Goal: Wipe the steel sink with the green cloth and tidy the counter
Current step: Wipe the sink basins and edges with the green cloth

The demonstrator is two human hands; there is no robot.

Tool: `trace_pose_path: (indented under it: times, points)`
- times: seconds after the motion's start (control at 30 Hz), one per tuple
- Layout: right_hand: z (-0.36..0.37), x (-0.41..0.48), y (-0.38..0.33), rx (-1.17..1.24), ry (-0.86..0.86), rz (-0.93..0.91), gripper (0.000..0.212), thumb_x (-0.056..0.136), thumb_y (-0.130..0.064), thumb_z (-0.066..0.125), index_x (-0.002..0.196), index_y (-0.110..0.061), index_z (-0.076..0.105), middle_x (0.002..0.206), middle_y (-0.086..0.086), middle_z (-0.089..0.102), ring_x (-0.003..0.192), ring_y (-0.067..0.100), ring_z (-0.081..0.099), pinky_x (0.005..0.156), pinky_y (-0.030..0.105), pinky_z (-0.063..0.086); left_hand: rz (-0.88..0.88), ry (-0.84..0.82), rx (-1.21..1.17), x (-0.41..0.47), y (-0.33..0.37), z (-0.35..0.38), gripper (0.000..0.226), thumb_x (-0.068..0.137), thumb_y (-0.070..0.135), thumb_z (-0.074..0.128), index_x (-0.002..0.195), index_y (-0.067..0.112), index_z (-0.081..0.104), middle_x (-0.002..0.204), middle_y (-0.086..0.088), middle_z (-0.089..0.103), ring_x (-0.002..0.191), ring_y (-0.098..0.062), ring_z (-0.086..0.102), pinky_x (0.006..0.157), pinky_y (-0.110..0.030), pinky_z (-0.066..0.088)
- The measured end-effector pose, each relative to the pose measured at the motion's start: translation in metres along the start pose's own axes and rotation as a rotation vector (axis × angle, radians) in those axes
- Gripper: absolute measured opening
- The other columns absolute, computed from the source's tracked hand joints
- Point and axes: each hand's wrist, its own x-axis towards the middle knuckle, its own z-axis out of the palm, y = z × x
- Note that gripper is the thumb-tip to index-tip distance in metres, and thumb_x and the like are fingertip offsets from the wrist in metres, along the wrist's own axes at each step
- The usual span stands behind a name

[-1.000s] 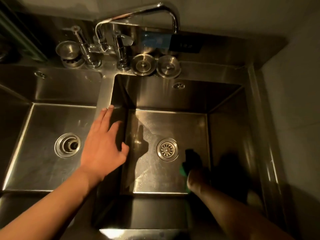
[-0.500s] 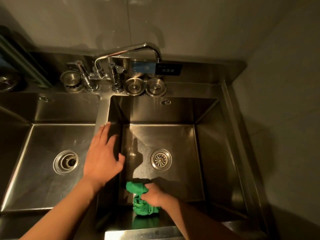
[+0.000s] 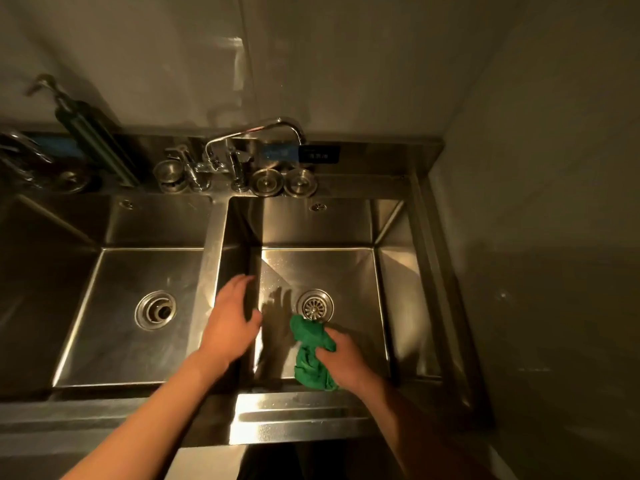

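A double steel sink fills the view; the right basin [image 3: 349, 275] has a round drain [image 3: 314, 305] in its floor. My right hand [image 3: 343, 358] is inside this basin near its front wall, closed around a bunched green cloth [image 3: 311, 351] that reaches up to the drain's edge. My left hand [image 3: 230, 320] hovers with fingers spread over the divider [image 3: 213, 244] between the two basins, holding nothing.
The left basin [image 3: 114, 306] has its own drain [image 3: 155, 309]. A swivel faucet [image 3: 252, 133] stands on the back ledge beside three steel strainer plugs [image 3: 282, 181]. A dark pump bottle [image 3: 90, 133] leans at the back left. A wall closes off the right side.
My right hand brought the green cloth from the basin's right side to the front, then up toward the drain. My left hand shifted right over the divider. The camera pulled back.
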Motion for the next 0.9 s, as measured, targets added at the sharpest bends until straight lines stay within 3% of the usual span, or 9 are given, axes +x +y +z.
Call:
trace_pose_path:
  times: [0.1, 0.17, 0.27, 0.37, 0.47, 0.6, 0.77, 0.9]
  points:
    - [-0.014, -0.015, -0.014, 0.065, 0.026, -0.022, 0.030, 0.089, -0.002, 0.058, 0.098, -0.029, 0.070, 0.083, -0.012, 0.073, 0.081, 0.002, 0.068, 0.074, 0.017, 0.052, 0.028, -0.076, -0.050, -0.051, 0.018, 0.007, 0.070, 0.091, 0.020, 0.073, 0.154, 0.017, 0.042, 0.161, -0.006, 0.038, 0.149, -0.024, 0.037, 0.125, -0.038, 0.028]
    - [-0.023, -0.025, -0.026, 0.094, 0.044, -0.056, 0.034, 0.091, -0.004, 0.059, 0.097, -0.036, 0.068, 0.086, -0.014, 0.073, 0.080, -0.006, 0.067, 0.070, 0.010, 0.050, 0.034, -0.109, -0.080, -0.080, 0.029, 0.008, 0.069, 0.093, 0.030, 0.074, 0.153, 0.021, 0.042, 0.160, -0.003, 0.039, 0.147, -0.021, 0.039, 0.124, -0.039, 0.031]
    - [-0.035, -0.039, -0.042, 0.154, 0.081, -0.109, 0.032, 0.093, -0.005, 0.060, 0.105, -0.034, 0.067, 0.091, -0.015, 0.071, 0.080, -0.008, 0.065, 0.065, 0.004, 0.047, 0.022, -0.078, -0.101, -0.116, 0.046, 0.001, 0.074, 0.090, 0.047, 0.074, 0.154, 0.030, 0.039, 0.159, 0.006, 0.039, 0.145, -0.014, 0.039, 0.123, -0.039, 0.033]
    - [-0.043, -0.049, -0.059, 0.188, 0.074, -0.159, 0.034, 0.095, -0.007, 0.061, 0.120, -0.030, 0.064, 0.102, -0.010, 0.071, 0.093, 0.002, 0.066, 0.075, 0.011, 0.050, 0.043, -0.026, -0.028, -0.137, 0.057, -0.016, 0.081, 0.087, 0.057, 0.072, 0.156, 0.036, 0.034, 0.162, 0.011, 0.034, 0.148, -0.012, 0.035, 0.123, -0.038, 0.032]
    - [-0.052, -0.056, -0.077, 0.206, 0.079, -0.216, 0.037, 0.096, -0.006, 0.061, 0.121, -0.034, 0.061, 0.102, -0.015, 0.070, 0.092, -0.005, 0.065, 0.072, 0.005, 0.048, 0.055, 0.051, 0.065, -0.148, 0.065, -0.047, 0.083, 0.085, 0.067, 0.065, 0.156, 0.040, 0.032, 0.162, 0.014, 0.031, 0.148, -0.010, 0.032, 0.124, -0.040, 0.031]
    - [-0.057, -0.057, -0.105, 0.168, 0.070, -0.279, 0.038, 0.095, -0.006, 0.062, 0.125, -0.029, 0.063, 0.105, -0.012, 0.071, 0.098, 0.002, 0.066, 0.082, 0.016, 0.051, 0.015, 0.203, 0.095, -0.161, 0.065, -0.091, 0.079, 0.088, 0.063, 0.064, 0.155, 0.042, 0.029, 0.159, 0.013, 0.035, 0.148, -0.013, 0.033, 0.123, -0.044, 0.032]
    - [-0.046, -0.058, -0.144, 0.113, 0.054, -0.350, 0.039, 0.095, -0.004, 0.062, 0.118, -0.034, 0.061, 0.097, -0.021, 0.068, 0.092, -0.003, 0.065, 0.084, 0.020, 0.052, -0.105, 0.336, 0.050, -0.182, 0.059, -0.131, 0.076, 0.090, 0.058, 0.064, 0.156, 0.040, 0.029, 0.164, 0.012, 0.030, 0.153, -0.014, 0.027, 0.124, -0.047, 0.030]
    - [-0.029, -0.063, -0.172, 0.092, 0.017, -0.371, 0.039, 0.096, -0.007, 0.061, 0.131, -0.025, 0.063, 0.105, -0.010, 0.072, 0.100, 0.009, 0.069, 0.089, 0.031, 0.056, -0.134, 0.414, 0.096, -0.194, 0.042, -0.170, 0.076, 0.091, 0.059, 0.063, 0.156, 0.041, 0.028, 0.166, 0.010, 0.027, 0.155, -0.015, 0.021, 0.124, -0.047, 0.027]
